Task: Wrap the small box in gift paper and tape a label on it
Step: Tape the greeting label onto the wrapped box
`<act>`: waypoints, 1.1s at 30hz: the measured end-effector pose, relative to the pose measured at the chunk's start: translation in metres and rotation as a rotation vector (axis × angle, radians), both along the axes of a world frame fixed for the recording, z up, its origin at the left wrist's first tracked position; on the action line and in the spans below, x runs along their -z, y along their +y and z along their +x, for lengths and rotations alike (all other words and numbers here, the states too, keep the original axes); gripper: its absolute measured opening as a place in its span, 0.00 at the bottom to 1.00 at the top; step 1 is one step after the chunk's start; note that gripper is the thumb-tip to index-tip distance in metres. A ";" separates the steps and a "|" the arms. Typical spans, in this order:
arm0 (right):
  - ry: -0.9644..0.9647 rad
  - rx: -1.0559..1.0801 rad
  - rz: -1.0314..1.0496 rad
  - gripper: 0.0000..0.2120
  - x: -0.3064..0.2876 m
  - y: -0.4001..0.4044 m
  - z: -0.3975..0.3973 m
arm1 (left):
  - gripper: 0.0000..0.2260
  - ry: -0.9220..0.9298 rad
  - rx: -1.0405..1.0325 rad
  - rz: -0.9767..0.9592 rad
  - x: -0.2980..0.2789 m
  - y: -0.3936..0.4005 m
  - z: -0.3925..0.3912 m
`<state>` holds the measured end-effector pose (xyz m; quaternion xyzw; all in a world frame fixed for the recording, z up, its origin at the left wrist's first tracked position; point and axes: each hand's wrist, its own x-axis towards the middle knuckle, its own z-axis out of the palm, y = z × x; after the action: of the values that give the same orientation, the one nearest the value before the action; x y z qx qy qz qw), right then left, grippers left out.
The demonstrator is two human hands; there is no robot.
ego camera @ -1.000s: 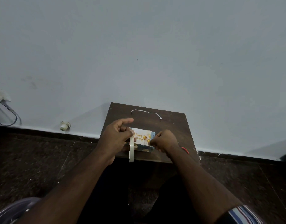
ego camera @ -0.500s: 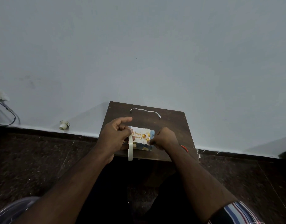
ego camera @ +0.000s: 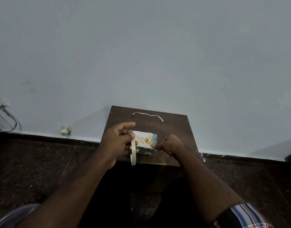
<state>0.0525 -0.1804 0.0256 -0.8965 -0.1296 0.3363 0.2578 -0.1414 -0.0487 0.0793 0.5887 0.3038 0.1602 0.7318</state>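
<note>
I read this as a plain room in a home: a bare pale wall (ego camera: 141, 55) beyond my grips, dark speckled stone floor (ego camera: 34, 170) to either side, a small dark wooden surface (ego camera: 174, 125) under them, a wall socket with cables (ego camera: 3, 112) far left.

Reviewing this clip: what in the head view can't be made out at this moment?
- Box left end: hidden behind the left hand and tape roll.
- Label right corner: covered by right hand fingers; whether tape is on it is too small to tell.
- Label's second word: partly hidden by the left thumb.
- Object at the wall base: too small to identify.
</note>
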 end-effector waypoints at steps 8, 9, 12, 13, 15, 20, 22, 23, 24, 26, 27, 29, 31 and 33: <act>-0.085 -0.064 0.627 0.02 -0.045 -0.004 -0.035 | 0.18 -0.020 0.046 -0.018 -0.002 0.003 -0.001; -0.050 -0.111 0.673 0.03 -0.052 -0.001 -0.044 | 0.19 -0.036 0.054 -0.022 -0.002 0.002 -0.001; -0.038 -0.212 0.695 0.05 -0.063 0.008 -0.060 | 0.19 -0.073 0.065 -0.005 -0.002 -0.001 -0.003; -0.048 -0.235 0.684 0.05 -0.063 0.011 -0.063 | 0.19 -0.084 0.066 0.001 -0.003 -0.002 -0.003; -0.061 -0.265 0.661 0.04 -0.064 0.013 -0.067 | 0.18 -0.099 0.064 0.005 -0.003 -0.003 -0.004; -0.132 -0.274 0.645 0.04 -0.065 0.013 -0.074 | 0.17 -0.108 0.043 0.012 -0.002 -0.004 -0.003; -0.252 -0.310 0.611 0.04 -0.063 0.014 -0.077 | 0.16 -0.108 0.020 0.024 -0.001 -0.005 -0.002; -0.313 -0.323 0.594 0.04 -0.063 0.015 -0.078 | 0.16 -0.106 0.010 0.038 -0.001 -0.005 -0.001; -0.363 -0.332 0.586 0.04 -0.062 0.015 -0.080 | 0.15 -0.103 0.000 0.053 -0.001 -0.005 -0.001; -0.422 -0.346 0.591 0.03 -0.062 0.015 -0.082 | 0.14 -0.095 -0.024 0.049 -0.001 -0.005 -0.001; -0.439 -0.349 0.597 0.03 -0.063 0.014 -0.082 | 0.12 -0.094 -0.027 0.029 -0.002 -0.005 -0.001; -0.463 -0.354 0.608 0.02 -0.063 0.015 -0.081 | 0.08 -0.087 -0.011 0.010 -0.004 -0.005 -0.002; -0.481 -0.357 0.614 0.02 -0.063 0.015 -0.081 | 0.06 -0.079 0.000 0.025 -0.004 -0.005 -0.002; -0.494 -0.356 0.615 0.02 -0.063 0.014 -0.080 | 0.06 -0.077 0.000 0.025 -0.005 -0.006 -0.002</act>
<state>-0.0275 -0.1660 0.0886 -0.7952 -0.4340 0.0965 0.4123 -0.1432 -0.0544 0.0843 0.5914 0.2735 0.1866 0.7353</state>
